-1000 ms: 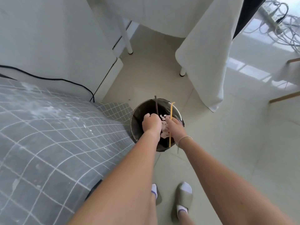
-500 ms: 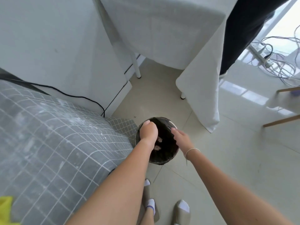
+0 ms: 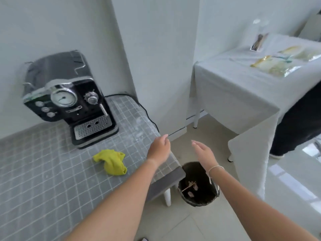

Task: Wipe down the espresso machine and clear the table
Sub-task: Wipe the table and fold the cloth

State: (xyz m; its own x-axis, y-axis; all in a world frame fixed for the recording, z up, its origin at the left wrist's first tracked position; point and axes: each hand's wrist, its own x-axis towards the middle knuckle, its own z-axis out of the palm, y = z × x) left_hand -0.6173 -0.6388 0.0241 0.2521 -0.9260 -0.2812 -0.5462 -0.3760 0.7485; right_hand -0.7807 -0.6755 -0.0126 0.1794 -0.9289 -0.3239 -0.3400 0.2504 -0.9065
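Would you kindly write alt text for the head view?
Both hands, left and right, hover empty above a table edge and a floor bin. A crumpled yellow cloth lies before a black espresso machine.

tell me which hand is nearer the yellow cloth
Left. The left hand hovers open just right of the yellow cloth, over the table edge. The right hand is farther right, above the bin.
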